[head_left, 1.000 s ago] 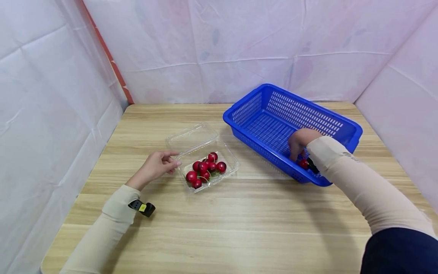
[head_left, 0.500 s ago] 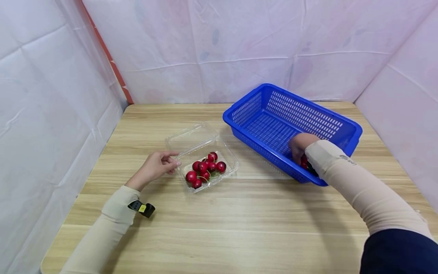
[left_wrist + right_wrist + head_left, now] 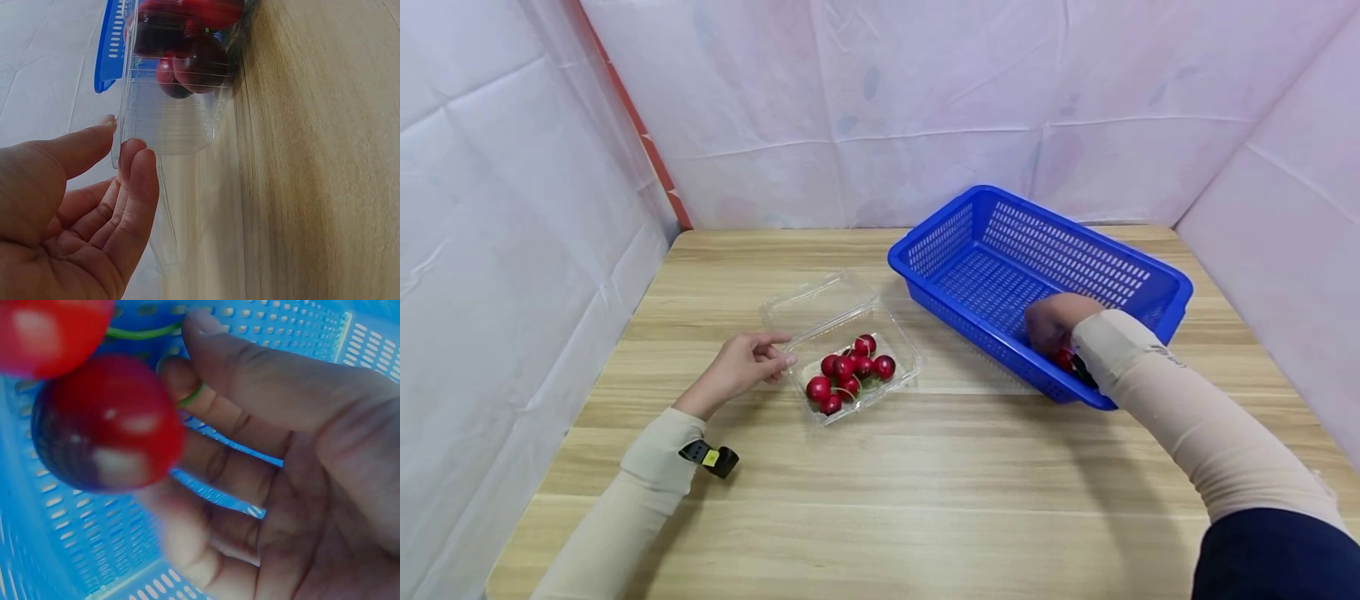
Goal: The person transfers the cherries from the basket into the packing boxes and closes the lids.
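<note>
My left hand [image 3: 741, 367] pinches the left rim of an open clear plastic clamshell box [image 3: 895, 333]; in the left wrist view the thumb and fingertips lie on either side of the rim. Several red cherries [image 3: 844, 367] with green stems lie in its base. My right hand [image 3: 1056, 321] reaches down into a blue plastic basket [image 3: 940, 300]. In the right wrist view its thumb and index finger are at the green stems of two cherries [image 3: 109, 425], seeming to pinch them. The lower fingers are curled beside the fruit. The head view hides these fingertips.
Both containers stand on a light wooden table [image 3: 880, 500], the blue basket to the right of the box. The box's clear lid [image 3: 820, 302] lies folded back toward the far side. Pale cloth walls [image 3: 850, 108] border the table on the back and sides.
Inside the basket, my right hand has dipped slightly toward the near side and shifted a little. My left hand and the box stay in place.
</note>
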A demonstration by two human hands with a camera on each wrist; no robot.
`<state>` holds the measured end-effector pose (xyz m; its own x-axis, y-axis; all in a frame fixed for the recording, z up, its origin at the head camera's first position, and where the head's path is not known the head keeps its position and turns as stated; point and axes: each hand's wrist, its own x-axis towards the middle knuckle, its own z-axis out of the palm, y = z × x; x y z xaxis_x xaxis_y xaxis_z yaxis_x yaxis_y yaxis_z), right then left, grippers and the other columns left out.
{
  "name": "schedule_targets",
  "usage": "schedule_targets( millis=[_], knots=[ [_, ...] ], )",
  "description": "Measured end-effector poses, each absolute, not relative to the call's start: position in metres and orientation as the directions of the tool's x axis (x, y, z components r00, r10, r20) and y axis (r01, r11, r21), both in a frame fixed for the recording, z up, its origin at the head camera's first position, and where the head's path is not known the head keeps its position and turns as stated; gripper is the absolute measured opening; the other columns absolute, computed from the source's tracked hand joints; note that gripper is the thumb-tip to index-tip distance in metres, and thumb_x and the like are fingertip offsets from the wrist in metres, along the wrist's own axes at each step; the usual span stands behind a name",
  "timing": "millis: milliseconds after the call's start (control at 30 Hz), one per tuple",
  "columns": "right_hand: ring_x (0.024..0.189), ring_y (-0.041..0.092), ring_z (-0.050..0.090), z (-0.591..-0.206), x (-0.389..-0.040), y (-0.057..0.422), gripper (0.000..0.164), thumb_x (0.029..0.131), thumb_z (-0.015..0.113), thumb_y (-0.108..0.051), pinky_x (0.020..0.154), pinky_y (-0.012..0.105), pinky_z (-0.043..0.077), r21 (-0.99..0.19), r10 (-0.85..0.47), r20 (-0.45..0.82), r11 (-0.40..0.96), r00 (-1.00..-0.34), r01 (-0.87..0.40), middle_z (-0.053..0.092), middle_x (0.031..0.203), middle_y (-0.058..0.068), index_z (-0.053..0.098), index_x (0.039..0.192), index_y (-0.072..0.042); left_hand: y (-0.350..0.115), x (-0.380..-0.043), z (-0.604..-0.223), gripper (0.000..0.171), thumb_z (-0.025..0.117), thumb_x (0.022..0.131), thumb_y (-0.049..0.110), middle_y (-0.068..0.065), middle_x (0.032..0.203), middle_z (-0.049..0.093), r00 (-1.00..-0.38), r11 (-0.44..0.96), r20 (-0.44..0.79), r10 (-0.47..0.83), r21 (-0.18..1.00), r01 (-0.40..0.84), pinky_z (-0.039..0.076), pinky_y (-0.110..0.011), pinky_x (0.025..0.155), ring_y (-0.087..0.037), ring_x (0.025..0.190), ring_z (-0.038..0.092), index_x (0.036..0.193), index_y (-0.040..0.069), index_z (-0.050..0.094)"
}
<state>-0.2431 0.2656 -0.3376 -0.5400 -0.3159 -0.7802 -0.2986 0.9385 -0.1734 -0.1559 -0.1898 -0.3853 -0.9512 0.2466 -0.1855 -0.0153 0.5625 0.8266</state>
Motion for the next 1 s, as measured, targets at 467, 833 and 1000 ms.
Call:
schedule_targets(
  millis=[467, 833, 1000],
  knots=[
    [0.07, 0.015, 0.053, -0.33, -0.251, 0.259, 0.02, 0.086, 0.057, -0.001, 0.06, 0.025, 0.047, -0.418, -0.503, -0.652, 0.863, -0.567, -0.284, 0.059, 0.083, 0.004, 0.066, 0.104, 0.0, -0.189, -0.157, -0.384, 0.048, 0.066, 0.092, 0.016, -0.02, 0.093, 0.069, -0.949, 0.573, -0.185, 0.255, 0.819, -0.006, 0.059, -0.032, 0.068, -0.028, 0.073, 0.069, 0.132, -0.007, 0.052],
    [0.068, 0.015, 0.058, -0.321, -0.254, 0.265, 0.01, 0.088, 0.06, 0.004, 0.06, 0.026, 0.052, -0.469, -0.589, -0.381, 0.787, -0.712, -0.4, 0.065, 0.077, 0.007, 0.07, 0.09, 0.002, -0.189, -0.156, -0.384, 0.046, 0.066, 0.091, 0.013, -0.02, 0.091, 0.069, -0.951, 0.564, -0.184, 0.247, 0.825, -0.013, 0.06, -0.031, 0.066, -0.027, 0.072, 0.069, 0.131, -0.007, 0.052],
    [0.074, 0.019, 0.064, -0.318, -0.252, 0.265, 0.009, 0.085, 0.066, 0.003, 0.065, 0.034, 0.057, -0.408, -0.534, -0.245, 0.814, -0.809, -0.413, 0.07, 0.084, 0.011, 0.071, 0.092, 0.002, -0.189, -0.156, -0.383, 0.046, 0.066, 0.091, 0.012, -0.019, 0.09, 0.069, -0.952, 0.561, -0.18, 0.246, 0.828, -0.011, 0.06, -0.032, 0.065, -0.026, 0.071, 0.068, 0.13, -0.007, 0.053]
  ],
)
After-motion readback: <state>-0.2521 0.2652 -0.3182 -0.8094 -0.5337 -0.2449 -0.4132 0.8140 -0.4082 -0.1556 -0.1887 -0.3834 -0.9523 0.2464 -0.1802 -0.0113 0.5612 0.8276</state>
